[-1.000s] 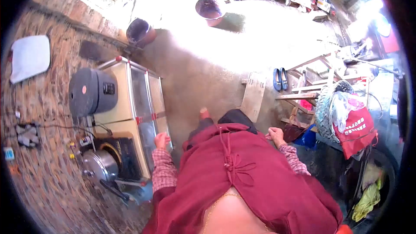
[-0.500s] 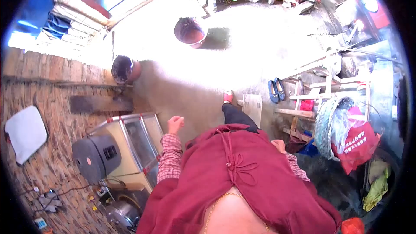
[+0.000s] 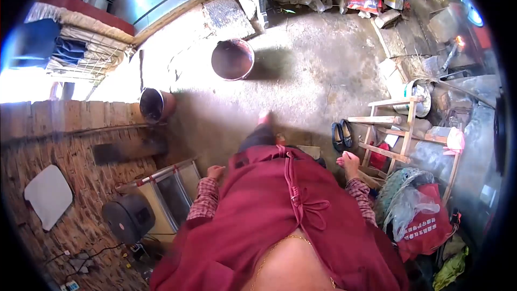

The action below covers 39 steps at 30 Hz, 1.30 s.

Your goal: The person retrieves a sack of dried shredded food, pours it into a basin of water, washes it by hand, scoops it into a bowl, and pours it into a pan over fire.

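My left hand [image 3: 216, 173] hangs at my left side with its fingers curled in, and I see nothing in it. Nearest to it is a glass-panelled cabinet [image 3: 175, 188] with a metal frame. On the other side, my right hand [image 3: 350, 165] is held forward of my hip, fingers also bent closed, with no object showing. Ahead of that hand, a pair of dark shoes [image 3: 341, 135] rests on the floor. A wooden frame [image 3: 393, 153] stands to its right. Both forearms are in checked sleeves, beside a dark red apron [image 3: 258, 205].
A large bucket [image 3: 232, 60] stands ahead on the sunlit floor, and a second bucket [image 3: 156, 105] is by the left wall. A dark rounded appliance [image 3: 128, 219] is at my left. A red bag [image 3: 428, 231] and a woven basket [image 3: 390, 194] lie at my right.
My right hand has come further forward and shows more fully; my left hand has dropped back. My view has shifted forward, the leading foot has changed, and the glare has eased.
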Each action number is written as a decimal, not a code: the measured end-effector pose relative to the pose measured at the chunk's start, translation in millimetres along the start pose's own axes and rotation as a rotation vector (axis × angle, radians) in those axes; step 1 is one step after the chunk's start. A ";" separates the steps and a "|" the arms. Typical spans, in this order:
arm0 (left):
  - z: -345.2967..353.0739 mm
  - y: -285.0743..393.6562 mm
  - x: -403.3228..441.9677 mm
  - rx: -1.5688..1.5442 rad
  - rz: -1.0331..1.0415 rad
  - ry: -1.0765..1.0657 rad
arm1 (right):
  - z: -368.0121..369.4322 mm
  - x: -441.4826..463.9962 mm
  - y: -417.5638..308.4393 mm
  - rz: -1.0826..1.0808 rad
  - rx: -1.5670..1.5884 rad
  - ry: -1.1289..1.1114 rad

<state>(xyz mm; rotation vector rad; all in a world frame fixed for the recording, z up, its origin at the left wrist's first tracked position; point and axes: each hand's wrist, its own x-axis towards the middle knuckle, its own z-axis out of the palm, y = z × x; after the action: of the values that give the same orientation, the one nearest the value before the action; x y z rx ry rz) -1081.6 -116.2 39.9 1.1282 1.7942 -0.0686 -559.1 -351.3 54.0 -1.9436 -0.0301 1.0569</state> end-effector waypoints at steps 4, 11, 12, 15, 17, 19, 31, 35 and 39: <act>5.3 36.8 83.0 0.271 0.295 0.007 | 13.2 20.2 -2.5 0.118 0.047 -0.046; 21.0 238.0 193.9 0.026 0.177 -0.155 | 34.7 89.2 -55.8 -0.224 -0.299 0.057; 28.7 262.1 215.8 0.003 0.156 -0.168 | 28.7 103.2 -50.4 -0.314 -0.386 0.061; 56.2 357.0 243.8 0.019 0.039 -0.275 | -22.9 187.1 95.0 -0.260 -0.316 0.125; 77.3 388.4 294.9 0.196 0.355 -0.373 | -24.5 189.9 49.8 -0.122 -0.219 0.155; 93.5 428.9 320.0 0.261 0.520 -0.371 | -16.2 139.0 -80.3 0.072 0.413 0.020; 198.3 692.7 320.5 0.020 0.397 -0.399 | -23.1 311.2 -265.2 0.197 -0.006 0.106; 237.2 783.9 311.4 -0.028 0.452 -0.487 | -66.2 381.0 -307.1 0.155 -0.193 0.084; 259.3 873.3 301.3 -0.093 0.546 -0.410 | -114.9 463.8 -378.3 0.076 -0.314 0.057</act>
<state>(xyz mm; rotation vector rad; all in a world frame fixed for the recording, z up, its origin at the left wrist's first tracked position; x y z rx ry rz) -306.3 449.2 39.4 1.3856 1.0812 0.1016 -48.7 -18.3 44.9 -2.2721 -0.0973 1.0976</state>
